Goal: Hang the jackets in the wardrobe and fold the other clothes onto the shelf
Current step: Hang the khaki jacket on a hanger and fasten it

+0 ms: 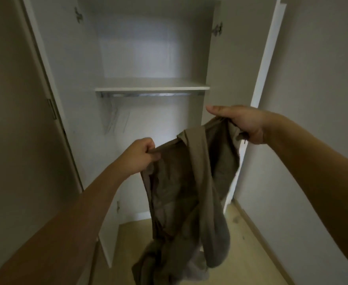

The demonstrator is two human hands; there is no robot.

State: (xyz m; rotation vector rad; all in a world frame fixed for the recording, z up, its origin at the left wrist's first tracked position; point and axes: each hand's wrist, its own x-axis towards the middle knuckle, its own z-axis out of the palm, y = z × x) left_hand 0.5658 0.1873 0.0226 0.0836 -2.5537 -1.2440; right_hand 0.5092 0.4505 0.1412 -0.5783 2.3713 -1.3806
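— Was there any brand, label or writing to read on the garment?

— None that I could make out. The picture was soft, and the olive-brown garment (181, 182) showed only plain cloth with folds and a lighter lining inside.

— Where was it, then?

— Held up in the air in front of the open wardrobe (82, 79), hanging from both hands. Its lower end drooped in a bunch above the wooden floor (251, 243). Whether it was a jacket or some other piece, I could not tell.

— And each grip?

— The left hand (140, 155) had its fingers curled tight on the left upper edge of the cloth. The right hand (243, 122), higher and further right, was clenched round the other upper edge, thumb stretched along the top.

— What did the wardrobe hold?

— Very little. A white shelf (152, 87) crossed the compartment, bare on what I could see of its top. Just under it ran a metal hanging rail (148, 95), and a few pale hangers (115, 120) hung from the rail's left end, faint against the back wall. The compartment above the shelf showed only its white back panel.

— The doors?

— Both swung wide open: the left door (14, 99) beside the left forearm, the right door (269, 48) behind the right hand, with metal hinges (217, 28) near the top of the frame.
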